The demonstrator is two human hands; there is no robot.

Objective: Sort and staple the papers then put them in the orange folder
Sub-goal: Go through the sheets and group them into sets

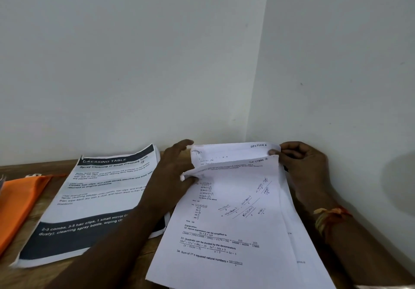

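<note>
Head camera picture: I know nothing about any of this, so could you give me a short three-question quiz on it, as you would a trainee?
1. True or false: the orange folder lies to the right of the maths sheets.
2. Which handwritten heading does the top maths sheet bear? A. Section 7 B. Section 2 C. Section 9
3. Fill in: the right hand pinches the maths sheets at their ____ edge (near or far).
Key: 1 false; 2 A; 3 far.
</note>
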